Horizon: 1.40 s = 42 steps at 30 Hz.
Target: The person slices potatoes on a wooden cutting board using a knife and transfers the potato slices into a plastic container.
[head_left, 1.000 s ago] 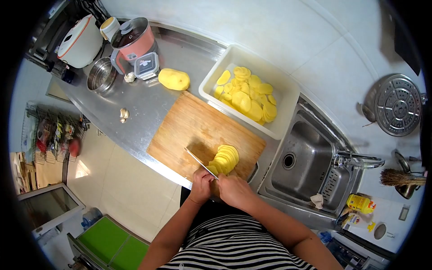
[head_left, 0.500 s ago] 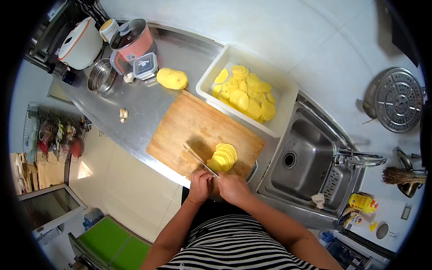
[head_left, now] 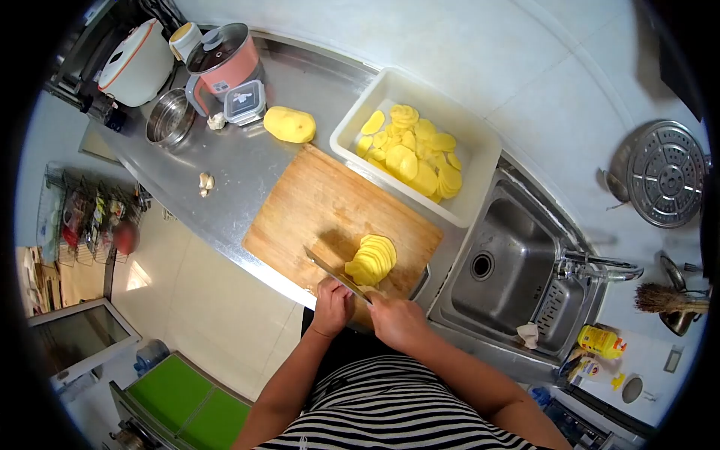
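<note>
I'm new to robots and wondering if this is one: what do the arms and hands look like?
They are a person's. The left hand and right hand are ungloved, the visible forearms sleeveless, without cables. A thin dark line, perhaps a band, crosses the left wrist. The top has black-and-white stripes.

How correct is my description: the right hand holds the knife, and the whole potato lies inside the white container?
One part is wrong: the whole potato lies on the metal counter, outside the white container, as the head view shows. The right hand does hold the knife.
</note>
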Each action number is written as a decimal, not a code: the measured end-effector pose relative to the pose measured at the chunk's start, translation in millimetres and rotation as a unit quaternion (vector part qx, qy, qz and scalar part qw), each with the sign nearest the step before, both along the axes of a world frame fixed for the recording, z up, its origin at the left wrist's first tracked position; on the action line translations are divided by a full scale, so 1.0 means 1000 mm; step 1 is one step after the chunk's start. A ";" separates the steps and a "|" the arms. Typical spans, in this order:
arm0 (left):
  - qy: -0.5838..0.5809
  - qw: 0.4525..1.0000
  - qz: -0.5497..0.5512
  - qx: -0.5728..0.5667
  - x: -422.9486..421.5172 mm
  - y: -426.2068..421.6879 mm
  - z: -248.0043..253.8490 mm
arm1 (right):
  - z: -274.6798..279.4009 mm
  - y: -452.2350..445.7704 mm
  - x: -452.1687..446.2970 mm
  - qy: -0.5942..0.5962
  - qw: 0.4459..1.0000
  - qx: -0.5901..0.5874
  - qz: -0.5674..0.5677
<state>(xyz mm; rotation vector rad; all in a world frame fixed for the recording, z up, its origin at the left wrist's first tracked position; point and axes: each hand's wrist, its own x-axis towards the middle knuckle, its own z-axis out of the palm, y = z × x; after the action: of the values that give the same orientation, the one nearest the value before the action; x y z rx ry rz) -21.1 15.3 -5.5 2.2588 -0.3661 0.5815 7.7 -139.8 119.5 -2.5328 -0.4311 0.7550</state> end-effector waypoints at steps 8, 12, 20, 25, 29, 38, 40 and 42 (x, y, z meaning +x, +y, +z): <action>0.035 0.999 -0.011 0.015 -0.001 0.002 0.008 | 0.009 -0.013 -0.014 0.000 1.000 -0.011 0.011; 0.023 1.000 -0.015 0.004 -0.001 0.004 0.002 | 0.011 -0.015 -0.013 0.026 0.999 -0.027 0.012; 0.003 1.000 -0.001 0.007 -0.001 0.004 0.000 | 0.014 -0.009 -0.008 0.039 0.999 -0.019 0.000; 0.003 1.000 0.004 0.002 -0.001 0.003 0.001 | 0.019 -0.001 0.003 0.073 0.997 -0.030 0.005; 0.005 1.000 -0.004 -0.010 0.000 0.004 -0.001 | 0.019 0.008 0.009 0.079 0.997 -0.017 -0.012; 0.020 0.999 -0.019 -0.022 -0.002 0.006 -0.004 | 0.006 0.019 0.013 0.060 0.998 0.010 -0.027; 0.015 0.999 -0.017 -0.022 -0.003 0.006 -0.006 | 0.002 0.021 0.014 0.060 0.998 0.005 -0.022; 0.010 1.000 -0.016 -0.021 -0.002 0.006 -0.007 | -0.005 0.023 0.014 0.060 0.998 0.002 -0.017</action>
<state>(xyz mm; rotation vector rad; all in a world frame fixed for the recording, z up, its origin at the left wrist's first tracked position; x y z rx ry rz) -23.5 20.8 -12.8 2.2123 -0.3759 0.5435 21.9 -117.2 114.1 -2.4699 -0.3486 0.8861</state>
